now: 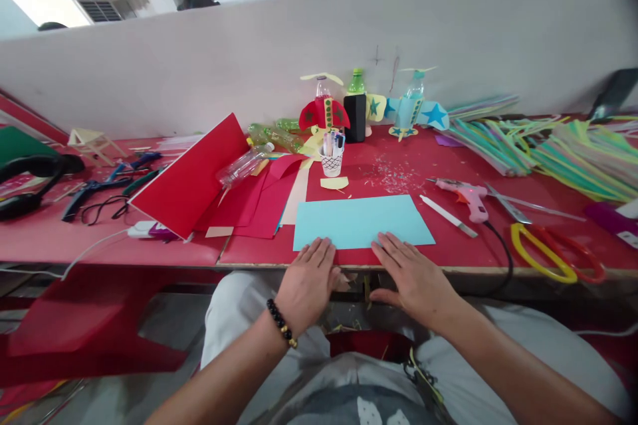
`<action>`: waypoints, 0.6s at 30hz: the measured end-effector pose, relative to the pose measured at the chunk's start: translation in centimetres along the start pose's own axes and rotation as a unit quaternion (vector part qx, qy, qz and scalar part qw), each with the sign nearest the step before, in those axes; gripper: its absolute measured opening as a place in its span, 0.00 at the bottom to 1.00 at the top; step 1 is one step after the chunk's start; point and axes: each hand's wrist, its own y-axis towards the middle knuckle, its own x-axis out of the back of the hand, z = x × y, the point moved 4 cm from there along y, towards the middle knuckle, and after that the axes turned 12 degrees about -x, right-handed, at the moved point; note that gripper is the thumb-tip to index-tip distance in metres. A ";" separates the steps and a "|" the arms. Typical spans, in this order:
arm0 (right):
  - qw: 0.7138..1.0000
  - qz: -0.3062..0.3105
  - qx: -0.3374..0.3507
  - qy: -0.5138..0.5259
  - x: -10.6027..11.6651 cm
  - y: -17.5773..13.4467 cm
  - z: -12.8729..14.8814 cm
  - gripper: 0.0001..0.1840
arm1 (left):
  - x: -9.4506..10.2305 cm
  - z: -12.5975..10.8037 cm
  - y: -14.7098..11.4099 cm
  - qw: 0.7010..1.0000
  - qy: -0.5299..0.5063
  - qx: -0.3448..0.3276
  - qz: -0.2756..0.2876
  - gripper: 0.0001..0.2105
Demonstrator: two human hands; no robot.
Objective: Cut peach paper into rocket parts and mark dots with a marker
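Observation:
A light blue sheet of paper lies flat on the red table, its near edge close to the table's front edge. My left hand rests its outstretched fingers on the sheet's near left part; a black beaded bracelet is on that wrist. On the near right part of the paper lie the fingers of my right hand, spread and flat, with the thumb apart. Neither hand grasps anything. A white pen-like stick lies just right of the sheet.
A pink glue gun and scissors with yellow and red handles lie to the right. Behind the paper stands a pen cup. Red sheets and a clear bottle are at left. Decorated bottle planes stand by the partition.

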 end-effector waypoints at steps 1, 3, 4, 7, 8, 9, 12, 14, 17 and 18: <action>1.000 -0.008 -0.003 -0.003 -0.1 -0.3 -0.5 0.44 | 0.2 0.8 -0.8 1.000 0.011 0.009 0.001 0.20; 1.000 -0.027 -0.013 -0.009 -0.1 -0.9 -1.4 0.44 | 0.6 2.3 -2.5 0.999 0.036 0.031 0.001 0.20; 0.999 -0.034 -0.019 -0.011 -0.2 -1.3 -1.9 0.43 | 0.7 2.9 -3.2 0.998 0.046 0.039 0.001 0.20; 0.997 -0.049 -0.049 -0.019 0.0 -2.4 -3.6 0.43 | 1.0 4.0 -4.6 0.997 0.061 0.050 0.002 0.21; 0.996 -0.053 -0.063 -0.021 0.1 -2.8 -4.2 0.43 | 1.1 4.1 -4.8 0.997 0.063 0.052 0.001 0.21; 0.995 -0.058 -0.078 -0.024 0.2 -3.1 -4.8 0.43 | 1.1 4.1 -4.9 0.997 0.063 0.055 -0.002 0.21; 0.990 -0.070 -0.118 -0.038 0.8 -3.7 -5.9 0.42 | 1.3 3.9 -4.7 0.996 0.064 0.066 -0.016 0.20; 0.986 -0.074 -0.141 -0.049 1.3 -3.5 -5.5 0.43 | 1.4 3.7 -4.5 0.995 0.065 0.074 -0.024 0.20; 0.987 -0.063 -0.145 -0.039 1.8 -1.8 -2.5 0.40 | 1.5 3.4 -4.3 0.994 0.068 0.082 -0.030 0.20; 0.991 -0.050 -0.122 -0.021 1.8 -1.0 -0.8 0.38 | 1.5 3.4 -4.3 0.994 0.069 0.083 -0.031 0.20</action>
